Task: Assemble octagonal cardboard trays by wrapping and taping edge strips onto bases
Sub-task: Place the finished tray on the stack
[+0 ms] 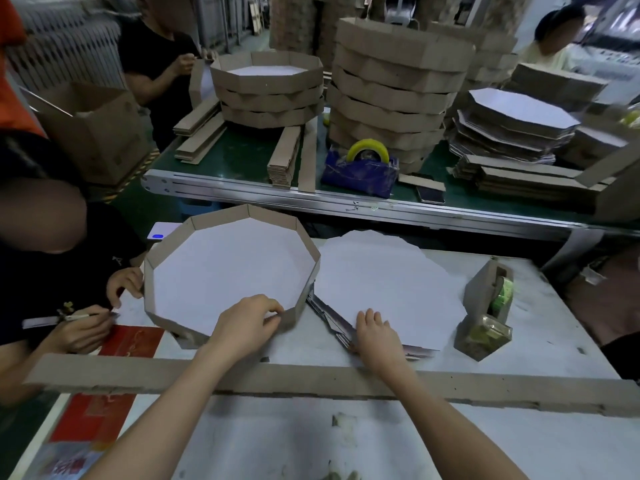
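Two hands: both mine, reaching forward over the white table (519,358).
Left hand (249,323): fingers curled, thumb and fingertips pinching the edge strip (313,268) at the tray's near-right corner.
Right hand (375,336): fingers straight and close together, lying flat on the near edge of the stack of bases (388,289); it holds nothing.
Tray (221,214): centre-left on the table, brown strip standing upright around a white base. I cannot tell whether the joint under my left hand is closed.
Stack of bases: white sheets just right of the tray, touching or nearly touching its right wall, with lower sheets fanned out at the near edge.
Tape dispenser (485,313): cardboard-covered, right of the stack and apart from it, with a greenish roll showing.
Loose strip (311,379): long brown cardboard lying flat across the table, passing under both my forearms.
Other person, left: one hand (124,284) touching the tray's far-left wall, the other hand (83,323) gripping a pen over a red printed sheet (131,341).
Green bench (242,150): behind the table, carrying a low pile of finished trays (266,88), a taller pile (394,81), bundles of strips (284,157) and a blue dispenser (363,171) with a yellow roll.
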`<state>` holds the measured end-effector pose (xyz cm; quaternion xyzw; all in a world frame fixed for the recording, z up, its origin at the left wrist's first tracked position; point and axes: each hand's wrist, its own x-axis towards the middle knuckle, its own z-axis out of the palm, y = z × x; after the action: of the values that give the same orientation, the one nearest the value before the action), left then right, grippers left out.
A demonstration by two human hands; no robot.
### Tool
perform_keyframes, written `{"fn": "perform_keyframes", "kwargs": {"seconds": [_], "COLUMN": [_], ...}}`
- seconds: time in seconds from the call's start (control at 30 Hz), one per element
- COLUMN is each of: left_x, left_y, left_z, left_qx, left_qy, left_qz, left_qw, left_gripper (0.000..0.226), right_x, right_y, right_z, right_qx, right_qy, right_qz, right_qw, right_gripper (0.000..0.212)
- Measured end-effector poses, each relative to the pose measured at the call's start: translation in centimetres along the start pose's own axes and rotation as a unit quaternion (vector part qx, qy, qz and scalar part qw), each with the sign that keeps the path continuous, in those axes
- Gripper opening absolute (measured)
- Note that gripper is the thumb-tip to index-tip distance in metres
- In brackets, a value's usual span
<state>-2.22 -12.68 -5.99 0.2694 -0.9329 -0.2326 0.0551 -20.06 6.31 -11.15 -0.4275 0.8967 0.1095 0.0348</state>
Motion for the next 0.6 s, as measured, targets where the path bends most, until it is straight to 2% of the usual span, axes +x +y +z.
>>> {"fn": "perform_keyframes", "kwargs": {"seconds": [0.13, 0.27, 0.33, 0.4, 0.47, 0.6], "left_x": [-0.8, -1.9, -2.7, -3.5, -3.8, -3.5], "left_y": [0.7, -0.8, -2.1, -3.4, -4.3, -5.0], "left_z": [-1.1, -0.2, 0.8, 1.5, 1.7, 1.4], "left_qx": [-0.045, 0.075, 0.108, 0.098, 0.087, 0.095], "left_qy": [0.023, -0.066, -0.096, -0.081, -0.049, -0.002], "left_qz": [0.032, -0.012, -0.025, -0.029, -0.045, -0.074], "left_qw": [0.998, 0.995, 0.989, 0.991, 0.994, 0.993], "left_gripper": [0.021, 0.050, 0.045, 0.031, 0.027, 0.026], "right_x": [-1.1, -2.9, -4.2, -5.6, -7.0, -8.5], "right_y": [1.8, 5.1, 6.2, 6.7, 6.9, 6.7], "right_z": [-4.5, -9.0, -10.8, -12.2, -13.3, -14.3], "right_qx": [-0.001, 0.064, 0.114, 0.145, 0.159, 0.177], "right_qy": [0.074, 0.124, 0.173, 0.244, 0.306, 0.339], "right_qz": [0.079, 0.138, 0.152, 0.170, 0.178, 0.170], "right_qw": [0.994, 0.981, 0.966, 0.944, 0.922, 0.908], "right_gripper": [0.036, 0.032, 0.036, 0.043, 0.044, 0.040]}}
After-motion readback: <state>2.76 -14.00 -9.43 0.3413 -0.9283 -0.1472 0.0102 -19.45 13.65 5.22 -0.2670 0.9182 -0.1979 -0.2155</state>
